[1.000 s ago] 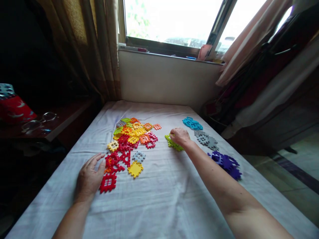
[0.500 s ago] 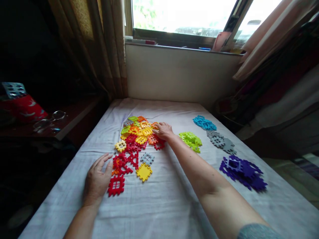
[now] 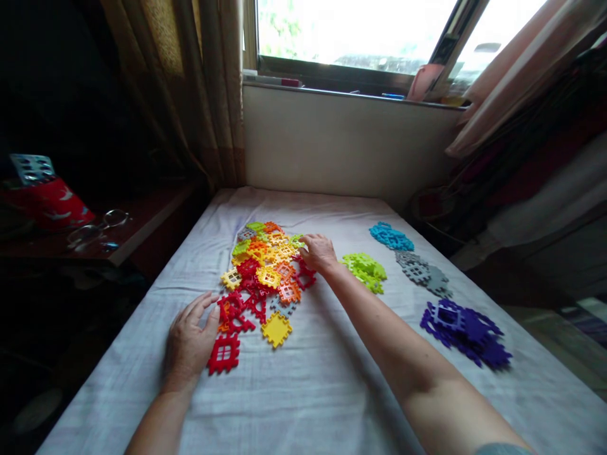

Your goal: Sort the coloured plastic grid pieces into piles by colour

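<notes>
separation of the plastic pieces by colour appeared, from the layout, to be partly complete. four single-colour piles lay on the right half of the sheet [image 3: 303,392]: a blue pile [image 3: 391,237], a grey pile [image 3: 420,272], a purple pile [image 3: 469,332] and a green pile [image 3: 365,272]. the mixed pile [image 3: 269,277] lay to the left of these and was judged to be the outstanding portion; it contained red, yellow and orange pieces, with some green and grey ones at its far end. a flat yellow piece [image 3: 276,329] and a red square [image 3: 224,354] lay at its near end. of the two hands, the right hand [image 3: 318,251] was at the right edge of the mixed pile, fingers curled down at a green piece [image 3: 296,241]; whether that piece was gripped or only touched could not be told. the left hand [image 3: 193,332] rested beside the red pieces, fingers loosely spread, with nothing visibly held. the right fingertips were partly hidden. a light grey piece [image 3: 283,308] was partly covered by an orange piece [image 3: 289,292]. lower layers of every pile were concealed, so no count was possible. both forearms were cut off at the bottom edge.
</notes>
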